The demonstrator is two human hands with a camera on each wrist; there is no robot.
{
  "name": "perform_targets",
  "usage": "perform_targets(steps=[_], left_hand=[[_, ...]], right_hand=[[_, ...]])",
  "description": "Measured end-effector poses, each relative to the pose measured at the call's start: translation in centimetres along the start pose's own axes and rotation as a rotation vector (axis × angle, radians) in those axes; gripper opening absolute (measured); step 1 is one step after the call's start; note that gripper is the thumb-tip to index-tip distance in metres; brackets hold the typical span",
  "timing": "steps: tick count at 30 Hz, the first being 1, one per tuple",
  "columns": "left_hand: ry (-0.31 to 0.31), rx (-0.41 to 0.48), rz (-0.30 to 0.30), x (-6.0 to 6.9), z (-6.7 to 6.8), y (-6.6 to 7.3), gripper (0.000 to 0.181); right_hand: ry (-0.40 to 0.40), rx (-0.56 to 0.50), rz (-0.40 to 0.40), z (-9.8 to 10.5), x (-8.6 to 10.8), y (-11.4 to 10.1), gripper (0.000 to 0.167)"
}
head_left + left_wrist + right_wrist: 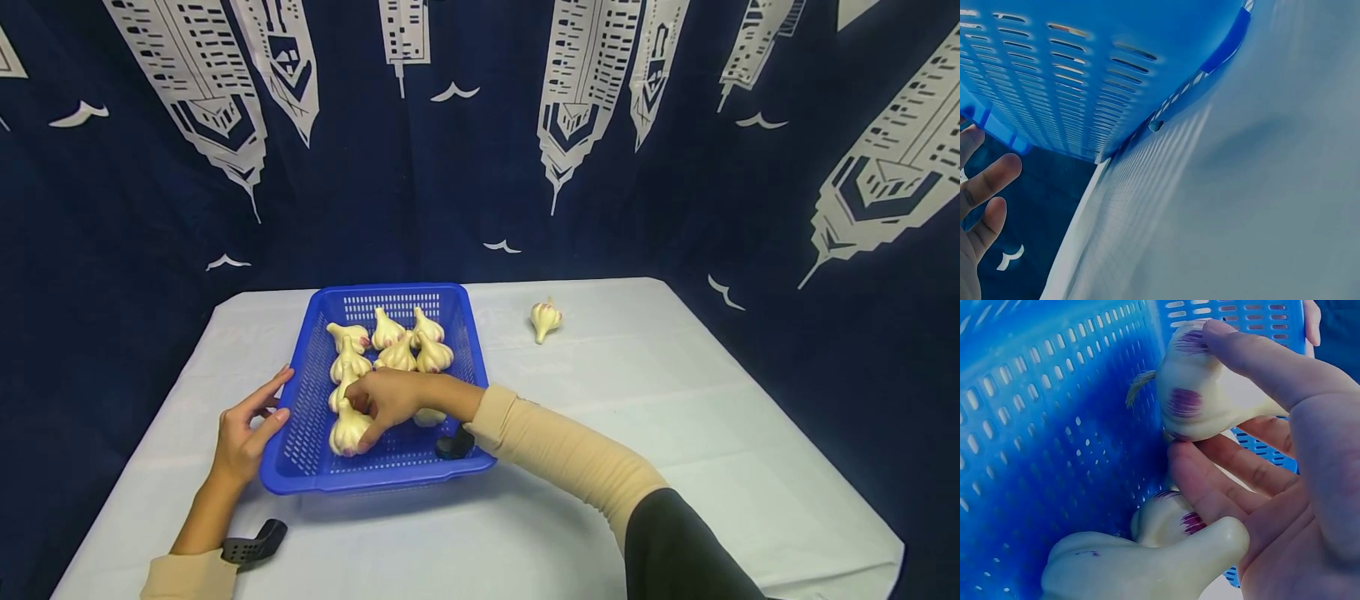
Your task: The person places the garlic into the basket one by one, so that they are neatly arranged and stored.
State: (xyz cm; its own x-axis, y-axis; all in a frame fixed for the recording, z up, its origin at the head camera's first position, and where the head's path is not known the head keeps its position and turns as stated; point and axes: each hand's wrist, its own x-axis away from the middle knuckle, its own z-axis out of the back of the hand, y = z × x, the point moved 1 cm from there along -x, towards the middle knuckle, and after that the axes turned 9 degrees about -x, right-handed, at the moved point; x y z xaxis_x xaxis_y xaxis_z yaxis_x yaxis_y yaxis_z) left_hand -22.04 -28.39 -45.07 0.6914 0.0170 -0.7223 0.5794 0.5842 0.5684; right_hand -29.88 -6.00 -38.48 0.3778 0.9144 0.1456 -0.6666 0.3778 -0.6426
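Note:
Several cream garlic bulbs point(433, 356) with purple streaks lie in a blue perforated basket point(375, 480). At the front left inside it, my right hand point(393, 396) grips a garlic bulb point(1188, 394), thumb on one side and fingers on the other. Beside that hand, two more bulbs show in the right wrist view, the nearest bulb point(1129, 565) with its stem close to the palm. My left hand point(242, 435) rests against the basket's left rim, its fingers fairly straight. My right forearm hides part of the basket's right half.
A single garlic bulb point(545, 319) lies on the white-covered table point(637, 383), right of the basket. Dark blue cloth point(450, 183) with white building prints hangs behind the table. A black wrist device point(257, 546) is at my left wrist.

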Motion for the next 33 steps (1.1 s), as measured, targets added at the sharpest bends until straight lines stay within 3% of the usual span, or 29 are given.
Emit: perform_targets(steps=[7, 15, 23, 33], left_hand=[[0.01, 0.004, -0.01, -0.2, 0.0, -0.2, 0.049], [0.0, -0.006, 0.005, -0.4, 0.1, -0.1, 0.049], [0.0, 0.004, 0.002, -0.2, -0.1, -0.1, 0.049], [0.001, -0.004, 0.005, 0.0, -0.1, -0.1, 0.048]], right_hand=[[0.016, -0.058, 0.013, 0.3, 0.1, 0.0, 0.059], [0.033, -0.078, -0.014, 0.6, 0.2, -0.3, 0.055], [0.056, -0.13, 0.044, 1.0, 0.4, -0.5, 0.053], [0.133, -0.161, 0.041, 2.7, 1.2, -0.9, 0.049]])
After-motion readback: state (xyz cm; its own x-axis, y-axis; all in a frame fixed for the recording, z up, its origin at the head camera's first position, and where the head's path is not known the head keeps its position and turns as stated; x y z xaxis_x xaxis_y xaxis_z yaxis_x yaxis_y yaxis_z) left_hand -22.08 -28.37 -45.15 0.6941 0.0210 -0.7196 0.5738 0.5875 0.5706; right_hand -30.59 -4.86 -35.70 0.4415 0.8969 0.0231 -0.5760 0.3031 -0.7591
